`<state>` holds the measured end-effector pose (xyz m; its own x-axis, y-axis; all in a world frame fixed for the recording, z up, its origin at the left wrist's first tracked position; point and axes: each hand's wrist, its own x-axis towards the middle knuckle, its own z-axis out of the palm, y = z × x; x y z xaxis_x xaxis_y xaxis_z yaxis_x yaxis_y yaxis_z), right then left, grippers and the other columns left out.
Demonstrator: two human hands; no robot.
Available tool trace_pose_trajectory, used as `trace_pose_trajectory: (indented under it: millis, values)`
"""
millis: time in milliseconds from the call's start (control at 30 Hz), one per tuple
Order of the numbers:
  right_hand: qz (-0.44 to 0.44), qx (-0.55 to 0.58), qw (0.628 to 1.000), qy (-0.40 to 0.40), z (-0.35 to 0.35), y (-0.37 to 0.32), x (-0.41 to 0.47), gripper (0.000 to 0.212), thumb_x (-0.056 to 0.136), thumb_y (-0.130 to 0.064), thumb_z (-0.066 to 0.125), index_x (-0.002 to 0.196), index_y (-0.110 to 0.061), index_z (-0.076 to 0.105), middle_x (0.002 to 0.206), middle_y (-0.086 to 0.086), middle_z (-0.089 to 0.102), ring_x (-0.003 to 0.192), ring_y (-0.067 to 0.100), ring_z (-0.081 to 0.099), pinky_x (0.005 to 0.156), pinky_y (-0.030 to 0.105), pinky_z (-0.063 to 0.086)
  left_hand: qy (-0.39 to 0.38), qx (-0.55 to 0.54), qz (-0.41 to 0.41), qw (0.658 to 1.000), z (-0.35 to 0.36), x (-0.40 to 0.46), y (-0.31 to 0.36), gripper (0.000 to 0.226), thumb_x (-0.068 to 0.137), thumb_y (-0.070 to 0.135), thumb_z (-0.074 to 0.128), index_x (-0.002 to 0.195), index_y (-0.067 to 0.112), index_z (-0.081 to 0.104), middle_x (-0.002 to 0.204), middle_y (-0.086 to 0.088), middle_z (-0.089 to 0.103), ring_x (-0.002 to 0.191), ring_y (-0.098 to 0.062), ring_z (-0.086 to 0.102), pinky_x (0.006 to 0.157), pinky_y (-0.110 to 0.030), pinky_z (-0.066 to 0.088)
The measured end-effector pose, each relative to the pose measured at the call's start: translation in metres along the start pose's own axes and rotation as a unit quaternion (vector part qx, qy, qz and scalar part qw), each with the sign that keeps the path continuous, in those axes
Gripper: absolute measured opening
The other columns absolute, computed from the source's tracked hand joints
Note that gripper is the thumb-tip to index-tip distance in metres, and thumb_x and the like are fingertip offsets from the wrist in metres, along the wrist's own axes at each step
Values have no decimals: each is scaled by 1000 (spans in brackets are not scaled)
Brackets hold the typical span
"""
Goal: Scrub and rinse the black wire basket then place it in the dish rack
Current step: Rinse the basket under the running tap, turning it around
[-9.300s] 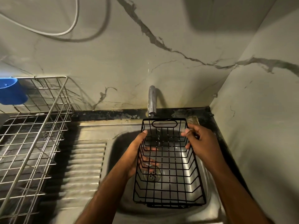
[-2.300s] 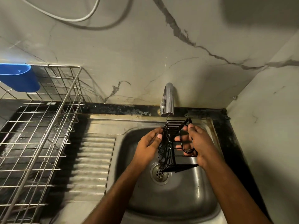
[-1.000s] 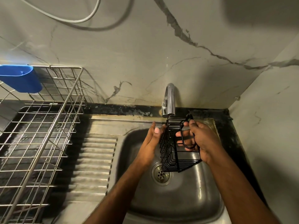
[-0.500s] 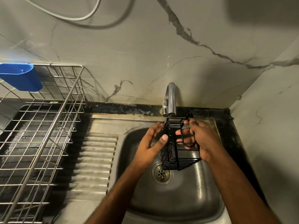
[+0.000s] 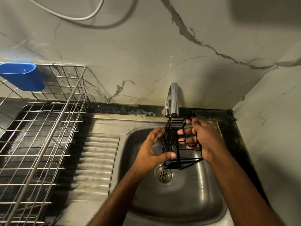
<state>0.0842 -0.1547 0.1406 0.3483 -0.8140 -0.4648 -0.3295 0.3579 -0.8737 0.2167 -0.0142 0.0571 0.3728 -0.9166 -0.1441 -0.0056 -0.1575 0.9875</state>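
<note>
Holding position, item by item:

Black wire basket (image 5: 176, 149): turned on its side, suspended over the sink (image 5: 179, 201) bowl, its upper end just beneath the tap (image 5: 173, 99) spout, its lower end above the drain (image 5: 164, 175). Not resting on anything.

Right hand (image 5: 206, 137): closed on the basket's looped wire handle, fingers threaded through the loop; it carries the weight.

Left hand (image 5: 152, 151): spread open against the basket's left wall, thumb pressed on the lower wires, fingers at the upper wires. A rubbing contact, not a clamp. No sponge or scrubber is visible in it.

Water: whether the tap is running cannot be told; any stream is too thin to make out against the wires.

Dish rack (image 5: 42, 128): steel wire, standing on the counter (image 5: 127, 109) well to the left beyond the ribbed drainboard (image 5: 97, 160), with a blue cup (image 5: 24, 77) hung on its far rim.

Risks, as judged:
- Slip. Wet thin wire held by one loop only; if the right hand loosens while the left rubs, the basket drops into the bowl.
- Knock. The upper end sits nearly touching the spout; a lift or turn could strike it.
- Snag. Fingertips working between close wires may catch.
- Poor rinse. Lower wires sit away from the spout and may keep residue.
- Carry. The move to the rack crosses the drainboard; basket wires may hook the rack's wires on entry.
</note>
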Motion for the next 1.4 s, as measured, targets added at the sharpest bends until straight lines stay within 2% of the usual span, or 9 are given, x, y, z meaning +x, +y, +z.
trace_pose_trajectory:
  millis: [267,400,567,800,1000,1167,1400]
  values:
    - [-8,1,1000,6,-4,-1,0,31,108,-40,33,115,-21,57,85,4,78,67,26,75,57,29,52,1,0,-3,1000,3,-1,-2,108,71,17,92,159,23,29,154,14,46,137,14,40,98,-1,37]
    - [-2,2,1000,5,-6,1,-2,32,107,-41,34,117,-22,57,86,4,78,70,28,75,59,30,52,1,-2,-1,1000,5,0,-3,110,69,24,94,158,27,30,153,15,48,140,9,40,100,-1,35]
    - [2,6,1000,9,-6,3,-4,32,107,-41,34,115,-22,58,84,5,78,68,27,75,55,27,51,-3,0,3,1000,5,1,-3,114,68,22,95,159,24,28,156,11,47,142,5,40,111,-10,35]
    - [0,7,1000,13,-7,2,-5,31,108,-41,34,115,-22,58,85,5,78,69,28,75,55,28,50,-4,2,5,1000,4,0,-2,112,68,14,94,159,22,28,153,11,46,139,13,40,104,-4,34]
    - [-2,6,1000,12,-6,-1,-6,32,107,-41,34,115,-23,58,86,4,78,69,27,75,56,28,50,-7,3,4,1000,2,0,0,115,67,14,94,159,22,27,155,11,46,140,11,39,107,-6,35]
    - [-6,4,1000,9,-5,-3,-7,32,108,-41,33,115,-22,58,85,3,78,68,26,75,56,28,50,-15,3,1,1000,1,1,0,115,67,10,94,159,21,26,147,21,46,134,20,39,103,-3,35]
    - [-8,3,1000,-2,-4,-3,-9,33,108,-40,34,116,-19,57,85,5,78,63,25,74,55,28,50,-19,5,4,1000,-3,0,2,120,64,15,96,160,24,26,157,12,43,141,12,36,109,-6,33]
